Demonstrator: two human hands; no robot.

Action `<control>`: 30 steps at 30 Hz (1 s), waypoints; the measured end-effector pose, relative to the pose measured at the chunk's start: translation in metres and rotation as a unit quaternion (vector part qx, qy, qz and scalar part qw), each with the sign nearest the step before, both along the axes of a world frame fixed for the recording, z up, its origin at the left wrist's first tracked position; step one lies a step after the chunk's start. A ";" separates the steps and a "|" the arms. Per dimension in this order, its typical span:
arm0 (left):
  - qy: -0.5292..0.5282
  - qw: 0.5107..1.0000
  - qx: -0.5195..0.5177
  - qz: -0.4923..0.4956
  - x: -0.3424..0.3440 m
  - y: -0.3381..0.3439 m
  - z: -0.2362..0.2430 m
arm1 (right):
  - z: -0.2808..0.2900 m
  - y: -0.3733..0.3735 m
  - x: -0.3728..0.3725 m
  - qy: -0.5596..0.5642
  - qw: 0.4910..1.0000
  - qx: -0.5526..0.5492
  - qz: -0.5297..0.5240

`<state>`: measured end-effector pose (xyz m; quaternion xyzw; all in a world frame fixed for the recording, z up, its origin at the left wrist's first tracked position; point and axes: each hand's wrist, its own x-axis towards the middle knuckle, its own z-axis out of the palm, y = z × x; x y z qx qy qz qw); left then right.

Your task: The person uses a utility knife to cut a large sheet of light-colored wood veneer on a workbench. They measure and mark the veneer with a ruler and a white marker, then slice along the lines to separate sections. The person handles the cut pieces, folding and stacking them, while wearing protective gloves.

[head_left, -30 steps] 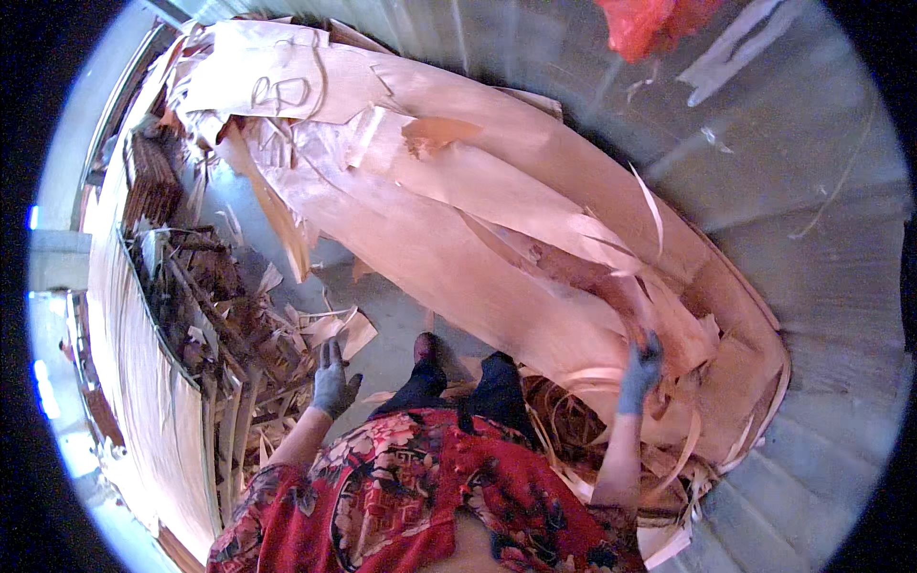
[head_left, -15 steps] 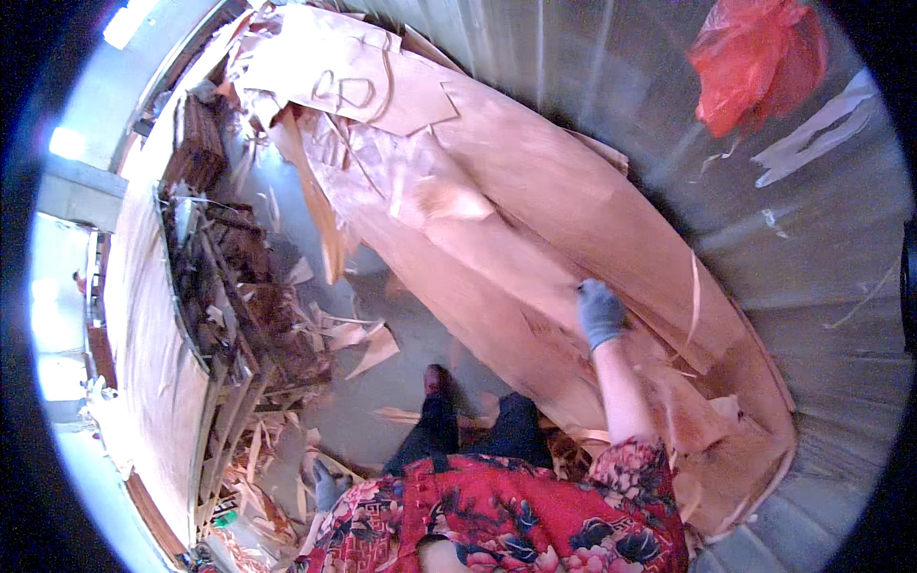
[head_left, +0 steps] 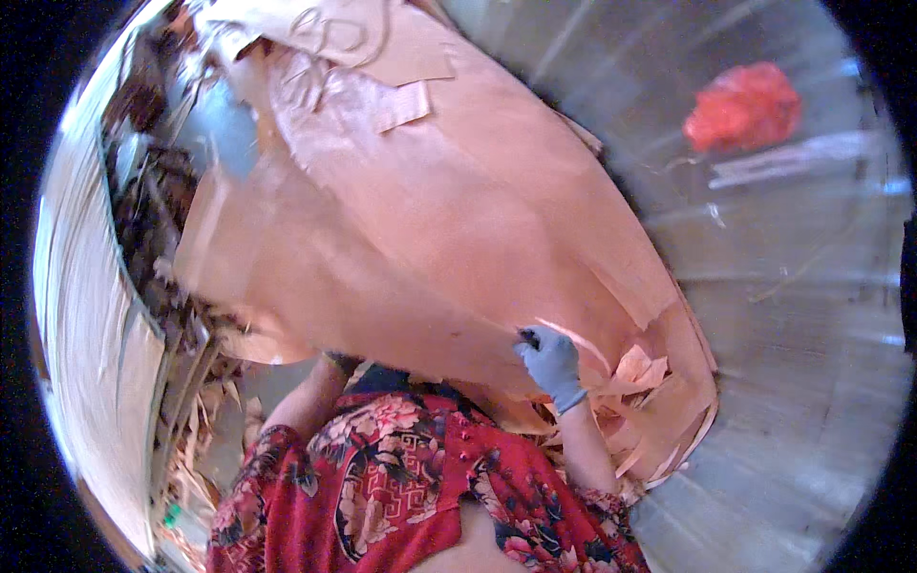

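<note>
Gripping thin wood sheet (head_left: 325,263): right hand (head_left: 552,363), near close end of pile (head_left: 544,181). Left hand (head_left: 343,362) mostly hidden; can't tell grip.

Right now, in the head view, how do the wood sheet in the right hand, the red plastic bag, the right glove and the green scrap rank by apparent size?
1. Wood sheet
2. Red plastic bag
3. Right glove
4. Green scrap, tiny and blurred

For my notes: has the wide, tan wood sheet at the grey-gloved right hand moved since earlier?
Yes: the sheet moved left, toward the pale wooden stack.
</note>
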<state>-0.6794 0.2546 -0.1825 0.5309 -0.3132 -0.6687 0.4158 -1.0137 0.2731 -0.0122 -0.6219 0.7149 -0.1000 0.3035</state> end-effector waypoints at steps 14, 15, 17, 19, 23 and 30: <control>-0.287 0.936 -0.186 0.084 0.064 -0.036 0.099 | 0.020 -0.053 0.234 0.021 0.956 -0.173 0.237; -0.287 0.921 -0.244 0.102 0.068 -0.039 0.108 | 0.019 -0.059 0.242 0.028 0.938 -0.233 0.254; -0.354 0.909 -0.206 0.080 0.084 -0.043 0.123 | 0.023 -0.076 0.244 -0.014 0.926 -0.277 0.254; -0.331 0.917 -0.172 0.139 0.099 -0.045 0.133 | 0.034 -0.096 0.236 -0.057 0.932 -0.273 0.232; -0.059 0.959 -0.137 0.242 0.146 -0.061 0.147 | 0.080 -0.164 0.226 -0.186 0.957 -0.151 0.167; -0.169 0.963 -0.075 0.199 0.243 -0.114 0.121 | 0.183 -0.239 0.220 -0.286 0.945 -0.086 0.135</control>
